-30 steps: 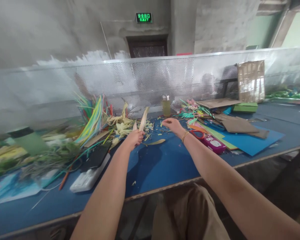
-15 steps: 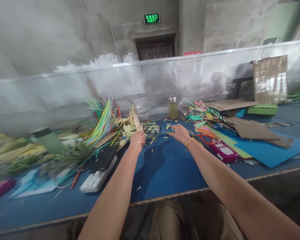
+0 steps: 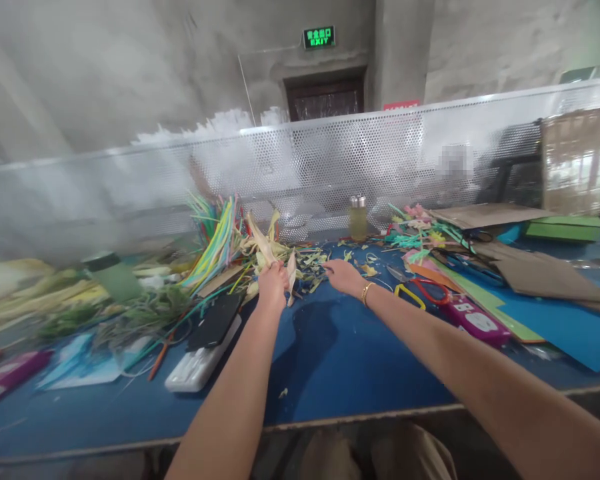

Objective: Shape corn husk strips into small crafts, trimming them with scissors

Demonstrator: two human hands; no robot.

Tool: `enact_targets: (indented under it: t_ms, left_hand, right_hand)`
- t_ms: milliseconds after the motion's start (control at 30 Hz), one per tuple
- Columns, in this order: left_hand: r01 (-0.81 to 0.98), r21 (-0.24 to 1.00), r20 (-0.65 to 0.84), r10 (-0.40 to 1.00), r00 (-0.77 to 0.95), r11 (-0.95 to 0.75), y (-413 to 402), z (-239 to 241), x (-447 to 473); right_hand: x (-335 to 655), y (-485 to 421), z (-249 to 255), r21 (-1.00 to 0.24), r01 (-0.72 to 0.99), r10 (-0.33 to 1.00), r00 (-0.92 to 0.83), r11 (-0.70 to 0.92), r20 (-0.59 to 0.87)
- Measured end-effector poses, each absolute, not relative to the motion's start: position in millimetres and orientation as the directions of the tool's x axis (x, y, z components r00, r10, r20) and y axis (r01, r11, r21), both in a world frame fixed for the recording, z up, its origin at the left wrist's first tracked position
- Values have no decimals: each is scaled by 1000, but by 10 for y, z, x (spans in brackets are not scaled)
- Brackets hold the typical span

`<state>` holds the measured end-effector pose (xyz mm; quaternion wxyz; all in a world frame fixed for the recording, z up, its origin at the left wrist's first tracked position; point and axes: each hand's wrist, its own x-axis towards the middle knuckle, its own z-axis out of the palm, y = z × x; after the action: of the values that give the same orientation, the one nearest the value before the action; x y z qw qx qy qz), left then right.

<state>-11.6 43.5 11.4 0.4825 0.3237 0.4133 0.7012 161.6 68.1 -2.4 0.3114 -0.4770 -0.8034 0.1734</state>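
Observation:
My left hand (image 3: 273,283) is closed around pale dried corn husk (image 3: 263,239), which sticks up and away from the fist. A pale strip of it hangs at the hand's right side. To the right, my right hand (image 3: 344,277) has its fingers drawn together. A small dark bit shows at its fingertips, too small to name. Both hands are above the blue tabletop (image 3: 350,360), with a gap between them. Beyond them lie green and yellowish husk scraps (image 3: 313,260).
On the left are coloured pipe cleaners (image 3: 213,243), a black phone (image 3: 215,323) on a white case (image 3: 200,363), and a green cup (image 3: 113,277). On the right are red-handled scissors (image 3: 430,292), a purple box (image 3: 475,320), and blue card (image 3: 555,320). A bottle (image 3: 358,220) stands behind.
My right hand has moved left toward my left hand, and its fingers have closed. My left hand still grips the husk, which now has a strip hanging beside it. The view has shifted left.

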Motion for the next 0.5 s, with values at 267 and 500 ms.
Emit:
enact_targets:
  t_ms: [267,500]
  left_hand:
    - [-394,862,128,888,-441,-320,444,104,-199]
    - [-351,895,115,901,-419,-277,452,66,-130]
  right_hand:
    - [1038,867,-32,-861,433,754,-650,267,-94]
    - [1321,1377,75,-884,425,858,-511,196,-55]
